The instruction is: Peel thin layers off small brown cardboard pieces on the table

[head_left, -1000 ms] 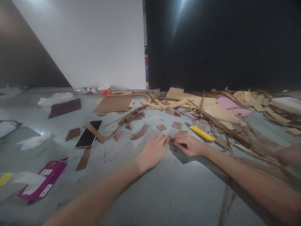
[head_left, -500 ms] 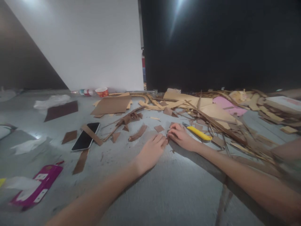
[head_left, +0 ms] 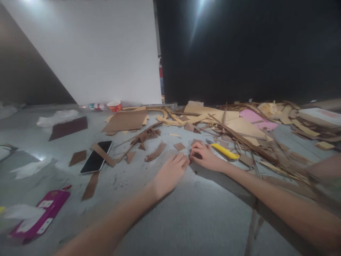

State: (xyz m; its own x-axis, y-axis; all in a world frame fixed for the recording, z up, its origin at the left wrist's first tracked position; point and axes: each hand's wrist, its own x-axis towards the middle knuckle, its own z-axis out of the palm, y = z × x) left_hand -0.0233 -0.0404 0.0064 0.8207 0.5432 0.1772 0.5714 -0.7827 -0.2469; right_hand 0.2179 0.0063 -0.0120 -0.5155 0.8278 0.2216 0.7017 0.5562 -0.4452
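Close together at the middle of the grey table (head_left: 170, 220), my left hand (head_left: 172, 170) and my right hand (head_left: 204, 156) meet at the fingertips. The left fingers are bent and closed downward over something small that they hide. My right thumb and forefinger are pinched together beside them; what lies between is too small to make out. Just right of my right hand rests a yellow utility knife (head_left: 226, 151). A small brown square (head_left: 179, 146) lies beyond my left hand, and a curved brown strip (head_left: 155, 152) to its left.
On the left lie a phone (head_left: 95, 160) crossed by a brown strip (head_left: 103, 155), and a magenta tissue pack (head_left: 44, 213). Brown sheets (head_left: 126, 120), a paper cup (head_left: 114, 106) and a pink sheet (head_left: 257, 119) are farther back. Long strips (head_left: 243, 140) and scraps heap at right, near another person's arm (head_left: 326, 169).
My right hand's fingers have drawn into a rounder pinch with a gap showing under the forefinger. My left hand stays nearly in place. The view has shifted slightly.
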